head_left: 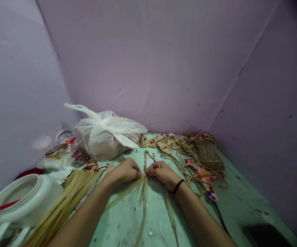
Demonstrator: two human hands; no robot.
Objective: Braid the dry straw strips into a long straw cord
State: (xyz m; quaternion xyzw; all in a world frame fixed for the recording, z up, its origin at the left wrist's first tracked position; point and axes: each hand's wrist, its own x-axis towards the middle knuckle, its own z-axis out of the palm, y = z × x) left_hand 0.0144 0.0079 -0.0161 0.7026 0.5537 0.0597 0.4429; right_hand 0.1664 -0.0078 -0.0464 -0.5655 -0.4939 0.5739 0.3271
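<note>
Close together at the middle of the table, my left hand (pixel 128 170) and my right hand (pixel 163 173) are both closed in a pinch. Between them runs a thin braided cord (pixel 145 159) of pale plant fibre. Its loose, flat fibre strands (pixel 145 197) fan out below my fingers towards me. One strand trails left under my left wrist, and another strand (pixel 171 212) hangs below my right hand. A dark band (pixel 178 186) circles my right wrist. My fingertips hide the exact spot where the braid meets the loose strands.
A bundle of dry fibre strips (pixel 68 195) lies left, beside a white pot (pixel 32 195). Behind stands a knotted white plastic bag (pixel 107 133). Braided pieces with red beads (pixel 163 142), a twine bundle (pixel 207 151) and patterned cloth (pixel 201 173) lie right. Walls (pixel 148 68) enclose the table (pixel 122 223).
</note>
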